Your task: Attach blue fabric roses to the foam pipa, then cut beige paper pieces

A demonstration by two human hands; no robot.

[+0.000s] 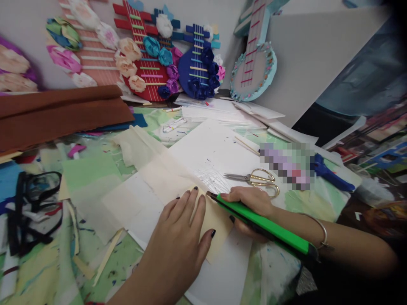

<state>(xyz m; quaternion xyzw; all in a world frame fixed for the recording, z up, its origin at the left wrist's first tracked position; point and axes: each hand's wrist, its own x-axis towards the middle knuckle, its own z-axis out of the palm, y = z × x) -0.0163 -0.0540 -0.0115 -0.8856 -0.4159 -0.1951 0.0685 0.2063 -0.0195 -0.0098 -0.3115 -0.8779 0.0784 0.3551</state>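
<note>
My right hand [251, 207] is closed around a green utility knife [267, 224], its blade tip resting at the edge of a cream paper sheet [219, 224]. Flat on that same sheet lies my left hand [181, 228], fingers stretched out and pressing it down, just left of the blade. Under the cream paper are white sheets [210, 148], scored with many dark cut lines near the blade. Gold-handled scissors [251, 177] lie just beyond my right hand. A pale translucent paper [140, 148] spreads out to the upper left of my left hand.
Decorated paper instruments, among them a red one [149, 76] and a blue one [197, 67], lean along the back. Brown crepe paper [57, 114] lies at left, black-framed glasses [34, 207] nearer. A blue-handled tool [333, 173] lies at right beside a blurred-out object [286, 165].
</note>
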